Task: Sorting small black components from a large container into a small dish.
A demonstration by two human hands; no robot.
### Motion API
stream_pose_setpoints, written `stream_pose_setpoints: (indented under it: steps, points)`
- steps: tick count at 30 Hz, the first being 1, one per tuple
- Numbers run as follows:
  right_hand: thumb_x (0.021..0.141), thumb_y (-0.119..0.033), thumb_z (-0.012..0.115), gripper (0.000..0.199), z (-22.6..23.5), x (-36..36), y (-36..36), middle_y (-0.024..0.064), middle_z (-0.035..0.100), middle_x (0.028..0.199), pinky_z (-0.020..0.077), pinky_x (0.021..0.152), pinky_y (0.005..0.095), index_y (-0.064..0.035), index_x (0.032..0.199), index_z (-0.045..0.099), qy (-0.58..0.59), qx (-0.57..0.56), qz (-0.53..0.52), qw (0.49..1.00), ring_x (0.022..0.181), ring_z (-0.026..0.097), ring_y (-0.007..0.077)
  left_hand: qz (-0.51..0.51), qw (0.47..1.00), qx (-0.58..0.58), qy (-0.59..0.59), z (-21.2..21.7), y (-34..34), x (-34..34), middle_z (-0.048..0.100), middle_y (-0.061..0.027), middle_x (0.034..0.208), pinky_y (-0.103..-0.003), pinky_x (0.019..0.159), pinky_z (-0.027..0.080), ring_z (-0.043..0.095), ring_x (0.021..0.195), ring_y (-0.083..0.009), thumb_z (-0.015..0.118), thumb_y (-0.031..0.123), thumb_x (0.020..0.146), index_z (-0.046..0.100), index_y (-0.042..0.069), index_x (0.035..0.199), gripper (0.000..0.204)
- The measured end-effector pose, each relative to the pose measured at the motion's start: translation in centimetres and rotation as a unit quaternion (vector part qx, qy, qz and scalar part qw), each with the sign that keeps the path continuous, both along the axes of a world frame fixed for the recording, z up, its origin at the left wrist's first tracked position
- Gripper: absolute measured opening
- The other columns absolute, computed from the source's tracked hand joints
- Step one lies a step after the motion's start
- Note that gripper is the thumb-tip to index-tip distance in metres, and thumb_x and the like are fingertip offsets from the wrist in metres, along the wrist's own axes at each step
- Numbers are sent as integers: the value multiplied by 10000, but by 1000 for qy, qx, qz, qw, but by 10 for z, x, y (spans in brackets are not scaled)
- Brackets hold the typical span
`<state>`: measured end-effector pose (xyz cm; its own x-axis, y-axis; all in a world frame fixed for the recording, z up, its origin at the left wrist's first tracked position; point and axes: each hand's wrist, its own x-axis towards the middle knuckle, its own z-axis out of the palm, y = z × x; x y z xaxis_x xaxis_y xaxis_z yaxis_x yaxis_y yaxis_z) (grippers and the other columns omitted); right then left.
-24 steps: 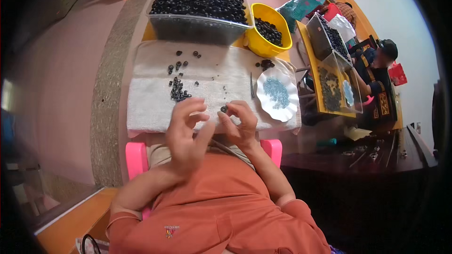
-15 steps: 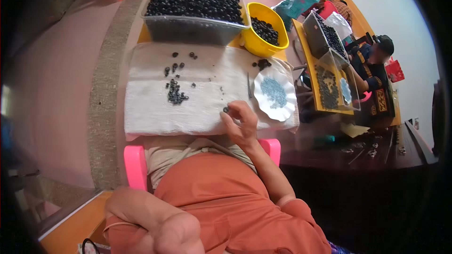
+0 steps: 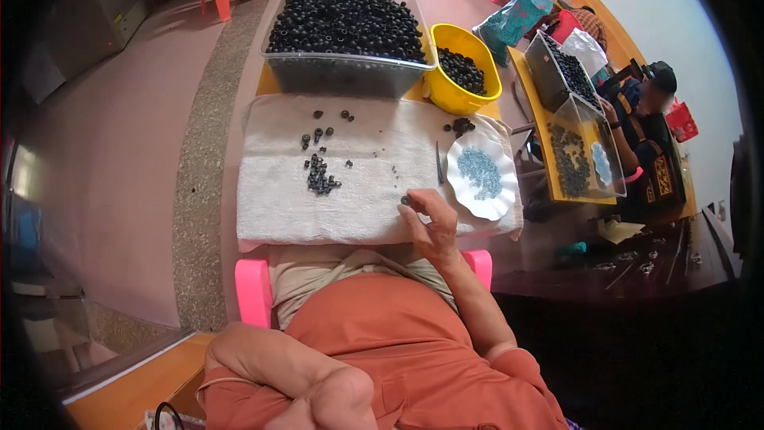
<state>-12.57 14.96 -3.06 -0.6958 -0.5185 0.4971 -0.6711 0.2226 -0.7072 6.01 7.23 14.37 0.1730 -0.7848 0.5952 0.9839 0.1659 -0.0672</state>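
Above the front edge of the white towel (image 3: 278, 219), my right hand (image 3: 436, 227) pinches a small dark bead (image 3: 406, 200) between thumb and fingertip. My left arm is bent across my body; my left hand (image 3: 344, 400) shows only in part at the lower edge, its fingers hidden. Left of the middle, a cluster of black beads (image 3: 321, 177) lies on the towel, with several more beads (image 3: 318, 134) scattered behind it. A white scalloped plate (image 3: 500, 205) with pale blue grains stands to the right, beside thin dark tweezers (image 3: 439, 163).
Behind the towel stand a clear tub (image 3: 342, 77) heaped with black beads and a yellow basin (image 3: 440, 84) of more. A small dark pile (image 3: 461, 125) sits near the plate. At right, another person (image 3: 633, 127) sits by a table (image 3: 549, 187) with similar tubs.
The whole view has shifted, so the scene sits lower and further right. My right hand still pinches the bead at nearly the same spot over the towel.
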Motion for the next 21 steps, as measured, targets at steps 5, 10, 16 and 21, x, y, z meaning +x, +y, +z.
stream_pose_setpoints:
  steps: [5, 10, 16, 21]
  points:
    - [803, -9, 721, 228, 7, -10, 3, 119, 648, 880, 524, 663, 271, 23, 1011, 633, 3, 2, -13, 1000, 740, 644, 181, -9, 999, 20, -27, 8, -9, -3, 443, 140, 746, -198, 624, 439, 483, 660, 2, 595, 169, 892, 493, 207, 844, 119]
    - [804, -60, 740, 226, 31, -57, 14, 110, 635, 817, 536, 656, 274, 0, 995, 634, 48, 107, -39, 992, 693, 645, 177, -5, 996, -24, -86, -3, -5, -2, 473, 121, 778, -226, 611, 464, 489, 633, -37, 610, 194, 874, 492, 194, 892, 119]
    - [810, -57, 714, 278, 81, -161, 9, 108, 668, 845, 532, 643, 281, -3, 1076, 655, 123, 161, -107, 973, 686, 657, 178, 37, 998, -35, -40, -30, -11, 15, 497, 127, 875, -243, 591, 475, 487, 824, -22, 606, 241, 880, 534, 213, 936, 95]
    - [818, -93, 735, 358, 94, -210, 1, 117, 686, 895, 536, 624, 290, -14, 1159, 656, 239, 139, -230, 933, 690, 682, 188, 39, 977, -89, -187, -12, -16, 17, 497, 141, 963, -297, 644, 486, 480, 882, -55, 654, 160, 849, 554, 269, 1097, 289]
